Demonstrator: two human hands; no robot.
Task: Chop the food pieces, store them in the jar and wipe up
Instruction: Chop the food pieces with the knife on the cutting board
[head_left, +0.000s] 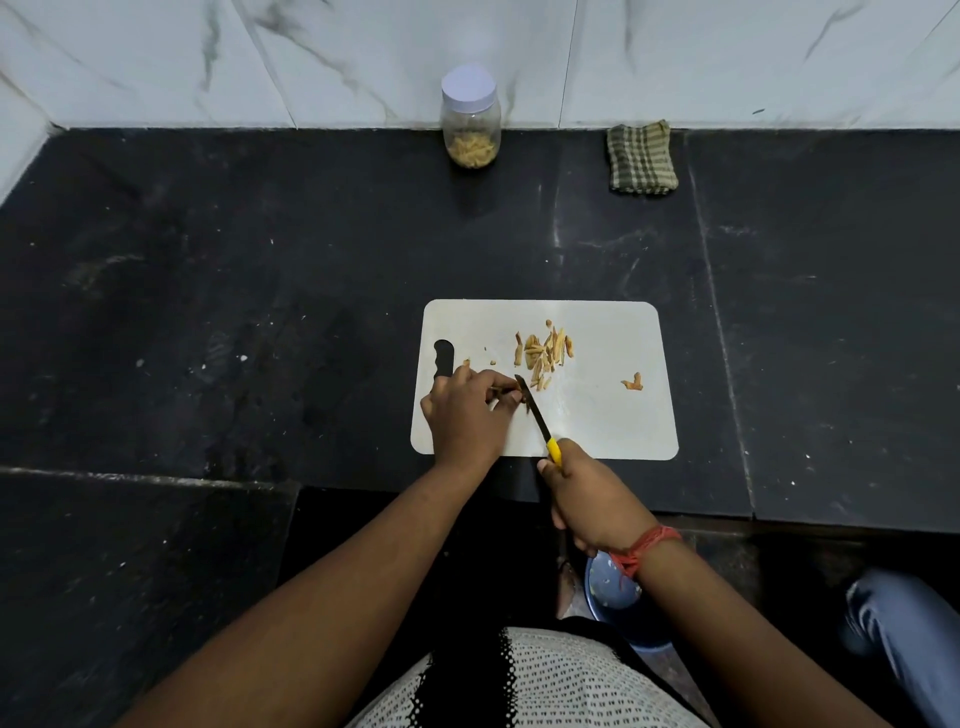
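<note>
Fingers of left hand (467, 410) hide pinched food piece (503, 388); right hand (589, 501) grips knife (540, 423).

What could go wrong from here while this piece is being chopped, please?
The knife blade lies right against the fingers of the left hand pinching the food piece, so a slip could cut them. The chopped pile could scatter off the cutting board. The jar is still lidded.

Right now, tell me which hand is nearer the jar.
Left. The left hand pinches a food piece on the cutting board, below the jar. The right hand, gripping the knife, sits off the board's near edge.
</note>
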